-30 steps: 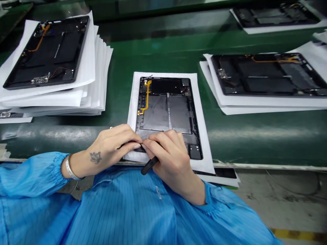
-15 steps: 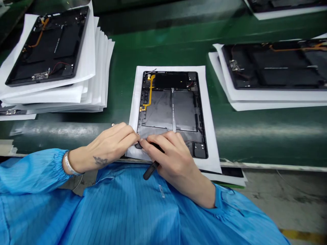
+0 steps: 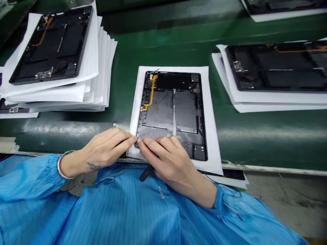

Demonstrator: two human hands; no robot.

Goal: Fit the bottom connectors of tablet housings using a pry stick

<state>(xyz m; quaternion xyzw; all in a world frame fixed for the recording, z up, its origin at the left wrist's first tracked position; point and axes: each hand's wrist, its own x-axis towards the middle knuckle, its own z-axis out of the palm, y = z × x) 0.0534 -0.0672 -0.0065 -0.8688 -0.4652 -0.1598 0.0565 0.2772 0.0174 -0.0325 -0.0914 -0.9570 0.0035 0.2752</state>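
A black tablet housing (image 3: 163,110) lies face up in front of me, its inside bare, with a yellow flex cable (image 3: 152,92) along its left side. It rests on a white sheet (image 3: 214,149). My left hand (image 3: 108,148) is closed in a pinch at the housing's near left corner; whatever its fingertips hold is too small to make out. Beside it, my right hand (image 3: 168,158) is closed round a slim black tool (image 3: 146,173), whose rear end sticks out below the palm. The tool's tip is hidden. Both hands' fingertips nearly meet at that corner.
On the left stands a stack of white sheets (image 3: 102,75) topped by another tablet housing (image 3: 55,47). More housings (image 3: 276,68) lie on sheets at the right and far right. A small metallic piece (image 3: 114,125) sits on the green bench (image 3: 163,44) beyond my left hand.
My left hand has drawn back slightly leftward and the right fingertips have shifted a little left along the corner. The tool is still in my right hand. The view has shifted slightly.
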